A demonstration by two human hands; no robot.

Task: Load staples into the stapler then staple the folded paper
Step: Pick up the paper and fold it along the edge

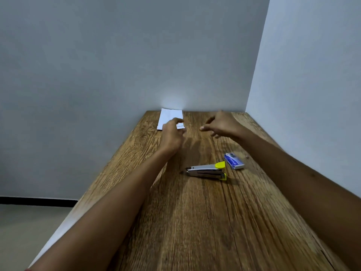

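A: Left hand (172, 133) is resting on the folded paper (170, 118) at the far desk (195, 222) edge; cannot tell if it is gripping.

B: Right hand (220, 124) is hovering just beside it, fingers spread, holding nothing.

A: Stapler (207, 171) and staple box (233, 160) are lying nearer than both hands, untouched. Loading is probably not begun; next move is likely reaching back for them.
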